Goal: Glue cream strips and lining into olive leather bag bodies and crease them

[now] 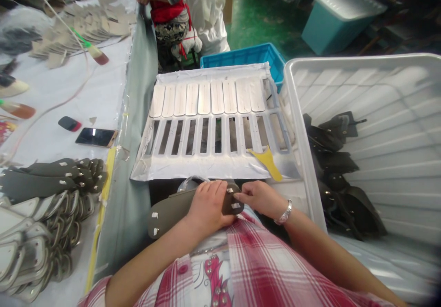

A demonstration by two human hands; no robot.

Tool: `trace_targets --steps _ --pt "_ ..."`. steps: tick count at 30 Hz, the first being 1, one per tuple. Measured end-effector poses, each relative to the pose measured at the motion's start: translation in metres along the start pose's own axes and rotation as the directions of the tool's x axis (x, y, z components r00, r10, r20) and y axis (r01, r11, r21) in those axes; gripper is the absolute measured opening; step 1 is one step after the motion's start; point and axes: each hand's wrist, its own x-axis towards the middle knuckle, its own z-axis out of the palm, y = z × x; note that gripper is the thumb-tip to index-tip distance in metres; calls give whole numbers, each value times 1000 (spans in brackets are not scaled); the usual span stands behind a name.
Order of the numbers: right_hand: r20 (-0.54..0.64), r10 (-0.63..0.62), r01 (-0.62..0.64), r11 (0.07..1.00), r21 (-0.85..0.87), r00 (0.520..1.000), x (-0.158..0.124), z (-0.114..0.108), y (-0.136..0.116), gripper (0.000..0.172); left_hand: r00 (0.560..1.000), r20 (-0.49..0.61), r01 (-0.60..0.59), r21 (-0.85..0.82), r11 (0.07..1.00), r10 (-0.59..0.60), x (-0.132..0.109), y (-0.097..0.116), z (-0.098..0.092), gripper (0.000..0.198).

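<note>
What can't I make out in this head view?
All in the head view:
Dark panel, middle: covered by the left hand.
Right hand, palm: hidden by its own curl.
Blue crate, lower part: behind the slotted board.
Co-worker, head: cut off by the top edge.

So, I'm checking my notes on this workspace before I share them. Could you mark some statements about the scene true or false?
1. The left hand is on a dark panel. True.
2. The right hand is inside the white bin. False: it is at the right end of the dark panel.
3. A phone lies on the table. True.
4. The yellow piece lies beside the phone. False: it lies on the slotted board.
5. Dark pieces lie in the white bin. True.
</note>
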Motion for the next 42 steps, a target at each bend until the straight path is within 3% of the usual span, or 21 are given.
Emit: trace_targets --steps 4,6,7,8,10,12,14,16,18,20,23,26,36,42 --pt "-14 20 -20 1000 7 1000 1 3 -2 35 1000 -26 13 -10 1000 -14 -21 -13 -25 85" --pt "-30 -1 0 999 -33 1000 0 2 -4 37 980 -136 136 -68 988 -144 -45 -34 -43 77" --pt "-37 -26 24 997 -70 999 -2 2 -5 38 941 -214 239 -122 963 -260 -61 -48 -52 67" --pt "-42 -58 53 992 -114 997 -4 0 -6 38 874 -284 351 -195 916 -395 -79 -62 -59 56" --pt "-59 -139 124 971 -203 989 -7 -3 -9 39 697 -330 519 -380 765 -637 -115 -88 -67 36" --pt "-144 -217 176 951 -255 966 -3 -4 -16 38 579 -238 570 -566 596 -780 -146 -107 -64 28" --pt "-273 -390 292 895 -337 879 4 1 -32 41 543 -107 541 -714 445 -833 -166 -117 -54 29" --pt "-261 -607 469 767 -437 750 11 16 -57 49 547 -25 485 -806 341 -837 -172 -119 -41 32" --pt "-111 -761 624 598 -504 639 17 39 -85 59 573 11 447 -842 301 -820 -170 -116 -32 33" --pt "45 -806 702 485 -521 591 24 65 -109 69 601 10 436 -842 317 -799 -166 -112 -27 33" --pt "172 -782 731 446 -516 599 35 95 -129 78 622 -14 451 -811 373 -783 -163 -111 -29 33" --pt "220 -756 733 450 -510 617 43 108 -134 74 632 -13 484 -775 407 -775 -163 -116 -32 31" --pt "243 -705 700 479 -529 666 47 114 -137 69 681 40 437 -824 361 -731 -163 -134 -30 29" --pt "280 -697 705 446 -551 660 49 115 -136 71 720 62 429 -823 373 -691 -163 -142 -29 27"
